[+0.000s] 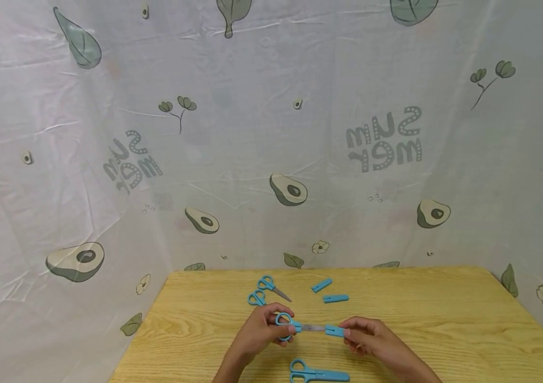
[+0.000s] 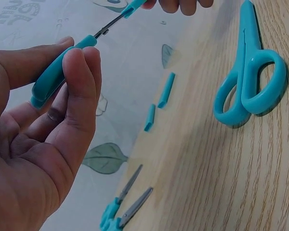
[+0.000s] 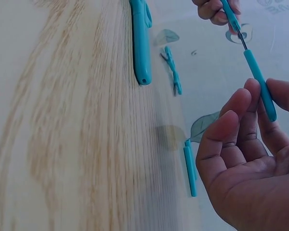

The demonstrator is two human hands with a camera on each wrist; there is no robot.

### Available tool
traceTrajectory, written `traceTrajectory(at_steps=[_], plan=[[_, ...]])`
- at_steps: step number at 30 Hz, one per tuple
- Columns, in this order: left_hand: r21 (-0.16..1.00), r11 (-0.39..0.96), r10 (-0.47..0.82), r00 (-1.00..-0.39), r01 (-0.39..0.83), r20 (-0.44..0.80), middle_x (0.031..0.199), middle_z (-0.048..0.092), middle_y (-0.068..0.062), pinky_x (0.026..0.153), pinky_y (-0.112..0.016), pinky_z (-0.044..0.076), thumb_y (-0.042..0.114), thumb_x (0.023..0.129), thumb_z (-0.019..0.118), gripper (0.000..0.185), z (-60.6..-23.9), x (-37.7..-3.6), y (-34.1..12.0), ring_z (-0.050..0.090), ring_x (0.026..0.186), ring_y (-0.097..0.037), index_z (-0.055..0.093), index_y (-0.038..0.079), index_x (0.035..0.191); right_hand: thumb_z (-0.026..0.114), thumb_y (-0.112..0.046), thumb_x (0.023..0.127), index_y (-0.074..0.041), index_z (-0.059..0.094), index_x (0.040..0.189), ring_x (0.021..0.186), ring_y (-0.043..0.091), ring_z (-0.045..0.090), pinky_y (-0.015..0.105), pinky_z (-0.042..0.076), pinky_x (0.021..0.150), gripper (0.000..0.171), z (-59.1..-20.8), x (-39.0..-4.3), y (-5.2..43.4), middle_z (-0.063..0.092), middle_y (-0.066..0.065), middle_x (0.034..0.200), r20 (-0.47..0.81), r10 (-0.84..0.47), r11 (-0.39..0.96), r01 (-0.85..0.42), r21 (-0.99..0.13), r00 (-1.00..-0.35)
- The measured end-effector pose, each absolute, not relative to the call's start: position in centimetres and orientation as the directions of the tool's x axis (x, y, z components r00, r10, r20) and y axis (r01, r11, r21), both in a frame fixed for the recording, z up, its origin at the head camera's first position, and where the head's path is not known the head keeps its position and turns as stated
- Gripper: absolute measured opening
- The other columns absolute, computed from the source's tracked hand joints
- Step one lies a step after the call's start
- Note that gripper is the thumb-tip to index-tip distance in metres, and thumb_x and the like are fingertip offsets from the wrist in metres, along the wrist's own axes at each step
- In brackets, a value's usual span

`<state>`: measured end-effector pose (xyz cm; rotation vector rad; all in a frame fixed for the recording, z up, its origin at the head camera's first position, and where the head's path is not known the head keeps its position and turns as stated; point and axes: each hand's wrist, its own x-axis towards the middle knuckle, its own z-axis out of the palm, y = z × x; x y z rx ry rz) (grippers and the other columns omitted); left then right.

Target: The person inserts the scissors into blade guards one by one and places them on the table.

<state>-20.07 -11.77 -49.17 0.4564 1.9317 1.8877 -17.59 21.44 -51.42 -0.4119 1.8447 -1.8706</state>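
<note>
My left hand [image 1: 264, 331] pinches a pair of small scissors [image 1: 284, 325] by the blue handles, blades pointing right. Between thumb and fingers, my right hand [image 1: 372, 338] grips a blue blade cover [image 1: 334, 331]. The blade tips [image 2: 107, 28] meet the cover's mouth; most of the blade length shows, and how far the tips sit inside I cannot tell. In front of both hands lies another pair of scissors [image 1: 321, 375], its blades inside a blue cover. Beyond my left hand are two uncovered scissors [image 1: 266, 283] with blue handles.
Two loose blue blade covers [image 1: 322, 285] lie behind my hands, toward the back of the wooden table [image 1: 424, 303]. A pale curtain [image 1: 252, 133] printed with avocados and leaves hangs behind the table and along its sides.
</note>
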Motion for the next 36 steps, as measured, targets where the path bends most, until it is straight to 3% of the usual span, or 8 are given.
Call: traceTrajectory(at_steps=[36], plan=[[0.998, 0.038, 0.502, -0.863, -0.042, -0.055, 0.087, 0.079, 0.000, 0.066, -0.024, 0.064, 0.004, 0.097, 0.078, 0.025, -49.1, -20.1, -10.7, 0.076, 0.075, -0.012, 0.073, 0.003, 0.122, 0.053, -0.024, 0.115, -0.005, 0.069, 0.132, 0.086, 0.010, 0.059, 0.026, 0.053, 0.075, 0.030, -51.3, -17.9, 20.4, 0.069, -0.004, 0.103, -0.103, -0.527, 0.030, 0.103, -0.994, -0.844]])
